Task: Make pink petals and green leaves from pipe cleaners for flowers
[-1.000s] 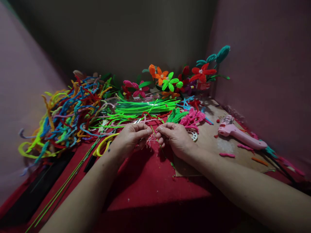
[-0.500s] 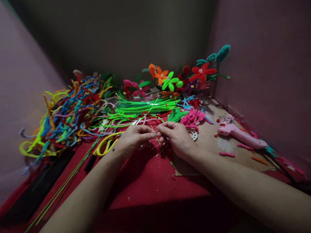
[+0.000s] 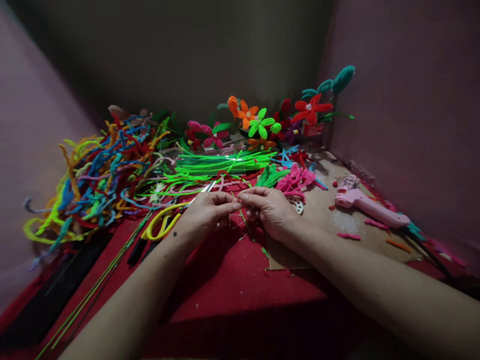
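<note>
Over the middle of the red-covered table [image 3: 232, 292], my left hand [image 3: 208, 212] and my right hand [image 3: 275, 212] meet fingertip to fingertip. Thumb and forefinger are pinched on each; whatever sits between them is too small to make out. Several thin pale strands and a thin green strand [image 3: 244, 218] show just under the fingertips. Beside my left wrist lie yellow-handled scissors [image 3: 159, 225], their blades pointing away behind that hand. A white disc with holes [image 3: 296, 205] is partly hidden behind my right hand.
Tangled colourful pipe cleaners [image 3: 101, 175] heap up at left. Green pipe cleaners [image 3: 225, 162] lie behind my hands, with fuzzy flowers [image 3: 247, 115] at the back. At right, a pink glue gun [image 3: 371, 207] rests on brown board [image 3: 315, 240]. Long green stems [image 3: 101, 280] lie at left.
The fingertips stay pinched close together, with only a slight shift of the right fingers toward the left ones. The whole view has moved a little; nothing else visibly differs.
</note>
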A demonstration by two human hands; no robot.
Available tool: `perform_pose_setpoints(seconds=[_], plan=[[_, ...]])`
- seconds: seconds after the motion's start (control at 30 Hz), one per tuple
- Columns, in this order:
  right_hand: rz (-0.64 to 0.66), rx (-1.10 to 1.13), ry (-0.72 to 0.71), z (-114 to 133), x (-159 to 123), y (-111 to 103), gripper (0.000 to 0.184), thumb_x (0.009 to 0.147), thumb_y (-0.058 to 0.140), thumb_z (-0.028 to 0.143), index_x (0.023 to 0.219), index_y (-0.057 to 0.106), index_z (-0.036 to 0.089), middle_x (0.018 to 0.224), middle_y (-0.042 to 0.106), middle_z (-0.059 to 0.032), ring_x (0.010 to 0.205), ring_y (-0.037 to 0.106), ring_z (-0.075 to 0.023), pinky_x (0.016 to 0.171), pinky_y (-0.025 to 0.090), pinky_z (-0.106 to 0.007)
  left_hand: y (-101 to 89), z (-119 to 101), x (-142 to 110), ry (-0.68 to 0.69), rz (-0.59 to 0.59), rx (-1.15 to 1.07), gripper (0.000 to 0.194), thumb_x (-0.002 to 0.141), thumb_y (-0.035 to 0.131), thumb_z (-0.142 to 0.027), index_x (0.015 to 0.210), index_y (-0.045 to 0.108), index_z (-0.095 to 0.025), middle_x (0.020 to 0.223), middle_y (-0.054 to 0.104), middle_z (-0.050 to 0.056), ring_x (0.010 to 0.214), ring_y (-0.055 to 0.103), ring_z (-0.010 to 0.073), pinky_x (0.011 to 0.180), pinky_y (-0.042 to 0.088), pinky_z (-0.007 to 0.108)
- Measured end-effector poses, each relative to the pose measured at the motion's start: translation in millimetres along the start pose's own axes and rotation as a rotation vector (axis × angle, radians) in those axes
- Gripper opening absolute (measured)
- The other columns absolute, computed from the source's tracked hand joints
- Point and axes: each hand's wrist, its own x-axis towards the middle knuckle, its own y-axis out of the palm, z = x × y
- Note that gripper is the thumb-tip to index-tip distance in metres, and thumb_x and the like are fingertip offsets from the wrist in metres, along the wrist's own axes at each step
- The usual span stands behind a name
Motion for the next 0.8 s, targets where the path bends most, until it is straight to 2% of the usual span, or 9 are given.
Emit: perform_pose_setpoints(seconds=[0.1,0.17,0.27,0.37,0.43,0.53,0.6,0.7,0.8], plan=[[-0.068,0.047,-0.007,8.1,-1.3,0.7,0.013,0.065,0.067,0.022,0.073,0.060,0.015,0.056,0.055,0.0030,0.043,0.046,-0.0062,0.040,0.032,-0.020,3.0,-1.6,-2.7,-0.034,0.007,0.093,0.019,0.066,0.063,-0.032,0.069,0.056,-0.015,0.043,0.042,-0.007,0.037,0.031,0.0045,0.038,0.020,0.018],[-0.117,0.067,-0.006,13.6,-2.2,1.1,0.011,0.065,0.065,0.020,0.072,0.058,0.014,0.062,0.058,0.0011,0.045,0.049,-0.0068,0.040,0.033,-0.020,5.2,0.5,-4.5,-0.035,0.138,0.251,0.018,0.067,0.061,-0.032,0.064,0.057,-0.014,0.048,0.048,-0.004,0.042,0.037,0.0060,0.041,0.025,0.019],[-0.144,0.082,-0.006,17.9,-2.3,1.0,0.008,0.067,0.061,0.019,0.069,0.057,0.013,0.064,0.060,-0.0011,0.045,0.049,-0.0069,0.039,0.033,-0.020,10.0,7.0,-6.3,0.089,0.297,0.577,0.014,0.068,0.059,-0.029,0.066,0.062,-0.015,0.061,0.059,0.001,0.056,0.049,0.0103,0.051,0.034,0.021],[-0.169,0.086,0.017,18.0,-0.9,0.8,0.007,0.068,0.060,0.019,0.070,0.056,0.013,0.062,0.060,-0.0012,0.043,0.048,-0.0064,0.039,0.031,-0.019,15.4,12.7,-7.0,0.214,0.261,0.847,0.014,0.072,0.052,-0.025,0.070,0.063,-0.016,0.065,0.061,0.002,0.058,0.050,0.0116,0.055,0.034,0.023],[-0.176,0.085,0.036,17.6,-0.5,0.8,0.007,0.068,0.060,0.019,0.070,0.057,0.013,0.061,0.060,-0.0010,0.043,0.047,-0.0059,0.038,0.030,-0.019,16.6,13.9,-6.9,0.238,0.253,0.914,0.017,0.074,0.048,-0.023,0.067,0.061,-0.015,0.062,0.059,0.002,0.055,0.047,0.0105,0.053,0.032,0.023],[-0.168,0.090,0.040,18.0,-1.5,1.2,0.007,0.068,0.061,0.019,0.070,0.057,0.013,0.060,0.059,-0.0002,0.042,0.046,-0.0057,0.038,0.029,-0.019,10.8,10.1,-6.9,0.215,0.204,0.843,0.018,0.073,0.047,-0.023,0.060,0.056,-0.015,0.055,0.051,-0.001,0.050,0.040,0.0088,0.050,0.029,0.022],[-0.157,0.092,0.035,18.0,-2.8,1.6,0.007,0.067,0.062,0.020,0.070,0.058,0.014,0.059,0.059,0.0002,0.042,0.046,-0.0058,0.038,0.028,-0.020,3.2,4.6,-7.5,0.161,0.069,0.683,0.019,0.072,0.049,-0.026,0.058,0.054,-0.015,0.052,0.046,-0.003,0.049,0.037,0.0078,0.047,0.028,0.021],[-0.129,0.083,0.045,16.4,-4.5,2.5,0.008,0.066,0.064,0.020,0.069,0.060,0.014,0.060,0.059,0.0001,0.043,0.046,-0.0057,0.038,0.028,-0.020,-4.5,-4.5,-10.1,0.132,-0.207,0.405,0.020,0.072,0.053,-0.030,0.060,0.054,-0.014,0.050,0.043,-0.005,0.045,0.033,0.0063,0.045,0.027,0.020],[-0.101,0.067,0.050,13.4,-5.0,3.3,0.010,0.065,0.067,0.022,0.069,0.061,0.014,0.062,0.059,-0.0003,0.043,0.046,-0.0057,0.038,0.028,-0.020,-0.2,-9.4,-13.9,0.153,-0.275,0.239,0.020,0.070,0.058,-0.032,0.062,0.054,-0.015,0.048,0.042,-0.005,0.044,0.032,0.0057,0.043,0.026,0.019]])
